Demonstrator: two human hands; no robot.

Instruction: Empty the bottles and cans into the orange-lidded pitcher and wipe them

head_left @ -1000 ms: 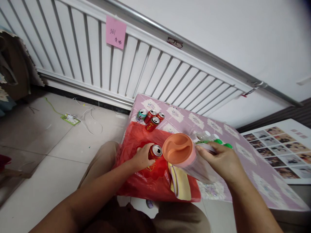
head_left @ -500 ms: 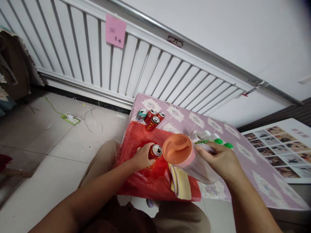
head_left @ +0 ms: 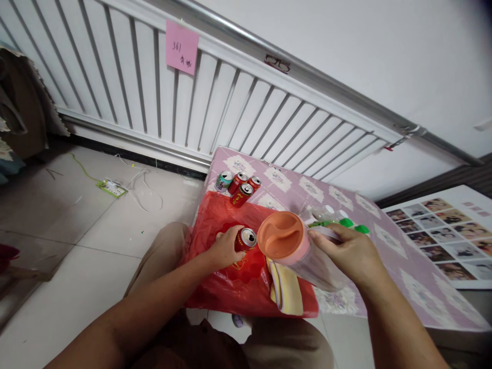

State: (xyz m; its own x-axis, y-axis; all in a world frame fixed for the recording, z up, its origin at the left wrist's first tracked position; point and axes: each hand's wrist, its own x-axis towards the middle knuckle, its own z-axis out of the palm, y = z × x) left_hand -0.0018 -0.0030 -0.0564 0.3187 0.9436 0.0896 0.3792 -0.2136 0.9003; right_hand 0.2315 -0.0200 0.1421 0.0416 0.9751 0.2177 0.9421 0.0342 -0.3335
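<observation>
My left hand (head_left: 226, 249) is closed around a red drink can (head_left: 246, 240) with its top opened, over a red scalloped tray (head_left: 246, 275). In my right hand (head_left: 351, 251) is the handle of a clear plastic pitcher (head_left: 325, 269), tilted to the left. Its orange lid (head_left: 282, 236) faces the can top, with a small gap between them. Whether liquid is flowing cannot be made out. A folded yellow cloth (head_left: 289, 293) lies below the pitcher, on a red plastic sheet (head_left: 207, 218).
Several cans, including a teal can (head_left: 223, 182) and a red can (head_left: 243, 195), stand at the table's far left corner. Behind the pitcher are bottles with green caps (head_left: 346, 223). A white radiator (head_left: 234, 102) runs behind the table (head_left: 388, 246). A power strip (head_left: 111, 188) lies on the floor.
</observation>
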